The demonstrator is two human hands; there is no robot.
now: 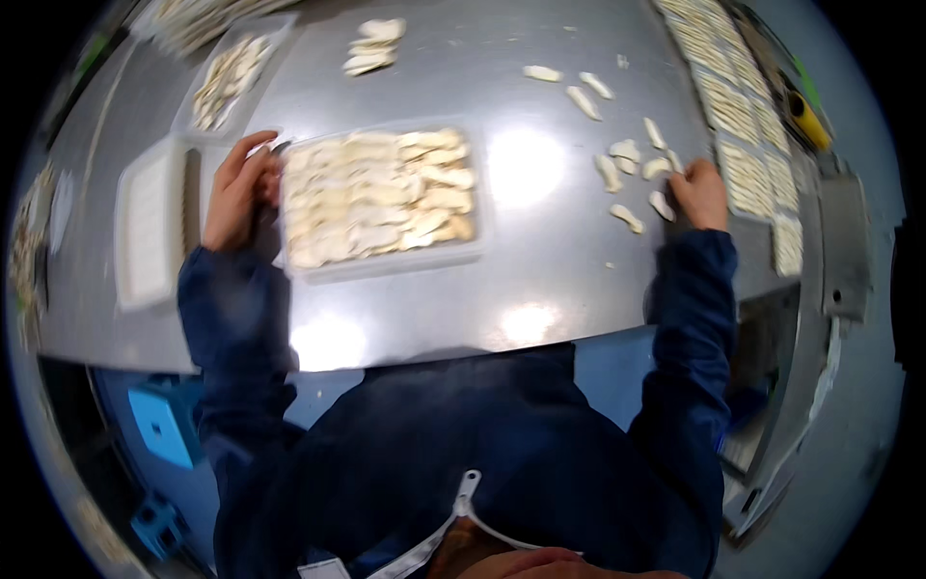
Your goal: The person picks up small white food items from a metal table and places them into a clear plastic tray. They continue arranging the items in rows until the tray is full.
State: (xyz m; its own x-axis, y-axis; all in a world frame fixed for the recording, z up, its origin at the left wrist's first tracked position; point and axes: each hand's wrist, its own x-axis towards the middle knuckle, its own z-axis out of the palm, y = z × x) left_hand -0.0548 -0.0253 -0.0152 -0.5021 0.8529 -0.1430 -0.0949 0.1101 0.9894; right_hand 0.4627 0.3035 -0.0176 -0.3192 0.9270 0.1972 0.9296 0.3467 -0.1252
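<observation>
My left hand [242, 184] is at the left end of a clear plastic tray [391, 269], fingers curled; blur hides whether it holds anything. Rows of pale, flat, elongated slices [376, 195] fill that tray, overlapping one another. On the right, my right hand [700, 192] has its fingertips down at a pale slice [675, 161] on the metal table; whether they grip it is unclear. Several loose slices [608, 174] lie just left of that hand, and more [584, 103] are scattered farther back.
A white, empty-looking tray [150, 224] lies left of my left hand, with a filled clear tray [230, 79] behind it. A small stack of slices [374, 47] sits at the back. Filled trays [745, 177] line the table's right edge. A blue stool [166, 423] stands below at left.
</observation>
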